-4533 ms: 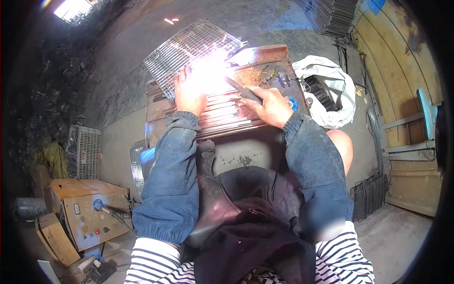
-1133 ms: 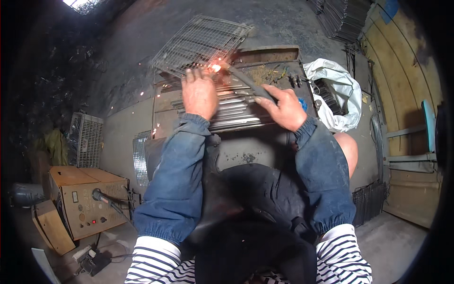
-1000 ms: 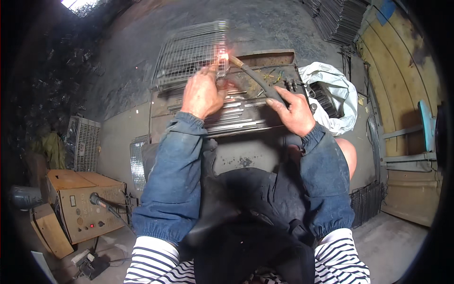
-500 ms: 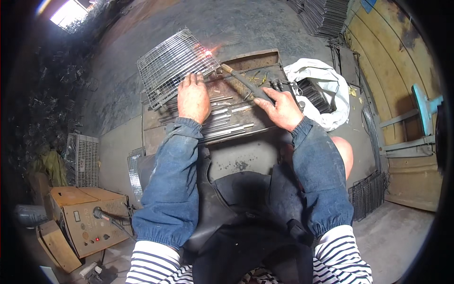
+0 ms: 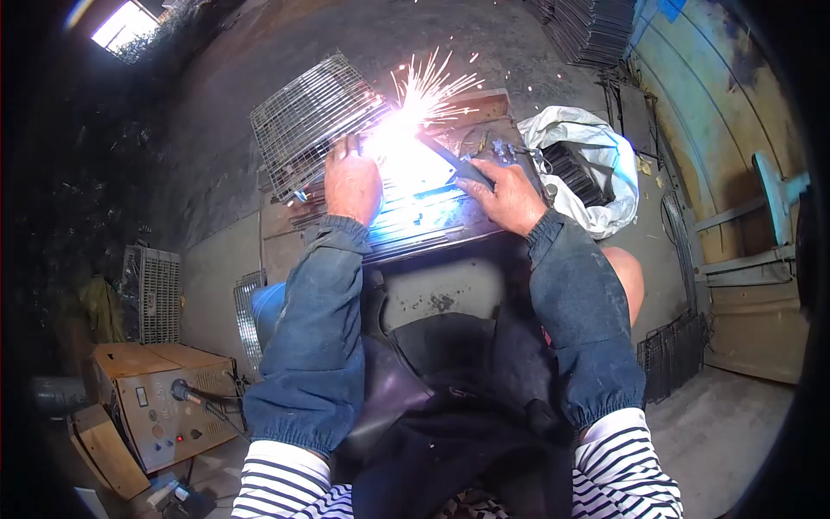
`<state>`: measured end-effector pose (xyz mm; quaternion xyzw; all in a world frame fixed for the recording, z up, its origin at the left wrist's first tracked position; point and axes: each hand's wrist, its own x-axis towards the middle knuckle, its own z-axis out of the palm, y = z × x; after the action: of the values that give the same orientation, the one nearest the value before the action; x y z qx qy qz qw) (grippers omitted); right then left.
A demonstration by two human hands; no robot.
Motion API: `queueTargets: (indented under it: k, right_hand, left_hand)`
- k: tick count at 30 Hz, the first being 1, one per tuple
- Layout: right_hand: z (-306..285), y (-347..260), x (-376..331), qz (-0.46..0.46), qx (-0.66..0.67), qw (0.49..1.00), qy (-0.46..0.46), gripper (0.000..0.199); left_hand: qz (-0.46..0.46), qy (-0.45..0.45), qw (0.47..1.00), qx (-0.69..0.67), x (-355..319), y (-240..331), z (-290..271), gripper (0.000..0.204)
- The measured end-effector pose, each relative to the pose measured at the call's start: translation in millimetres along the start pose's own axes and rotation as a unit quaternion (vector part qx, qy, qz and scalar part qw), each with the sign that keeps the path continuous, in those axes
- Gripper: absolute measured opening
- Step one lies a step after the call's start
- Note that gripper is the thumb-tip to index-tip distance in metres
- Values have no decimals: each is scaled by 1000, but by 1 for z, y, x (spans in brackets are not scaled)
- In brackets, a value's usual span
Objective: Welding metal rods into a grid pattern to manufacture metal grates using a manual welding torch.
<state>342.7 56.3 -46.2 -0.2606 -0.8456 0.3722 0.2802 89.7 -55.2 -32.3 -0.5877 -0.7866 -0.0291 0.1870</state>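
Arc point(image 5: 396, 140) nr far edge of bench point(image 5: 278, 227) much brighter than sec ago; prob. welding again. R hand point(image 5: 508, 197) grips torch point(image 5: 460, 166); L hand point(image 5: 353, 188) at mesh panel point(image 5: 309, 112), grip unclear.

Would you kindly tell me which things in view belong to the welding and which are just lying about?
In use:
wire grid, by the left hand
welding tool, in the right hand
perhaps the cabled tan machine, its link unclear

Apparently lying about:
white sack
grating at left
stacked dark panels, upper right
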Motion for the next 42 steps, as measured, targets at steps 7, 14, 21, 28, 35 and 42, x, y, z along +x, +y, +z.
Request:
queueTargets:
  k: [7,14,21,28,35,42]
  right_hand:
    - [0,1,6,-18,-21,999,25,41]
    - [-5,-3,-3,-45,0,997,57,42]
    - [-42,-23,-19,10,-91,996,3,47]
    - [-45,-27,-7,86,-191,952,-224,53]
    - [-43,-48,11,-57,-106,992,46,47]
    - [-63,-35,9,110,-95,981,-130,43]
  left_hand:
    - [24,48,998,13,7,-4,4,47]
    - [-27,-31,998,-52,14,13,-19,63]
    - [-91,97,954,-270,65,-79,-11,37]
    - [-405,-128,868,-256,57,-222,-36,73]
    - [-396,-191,864,-243,40,-258,-30,70]
    - [-469,-133,626,-608,4,-245,-24,28]
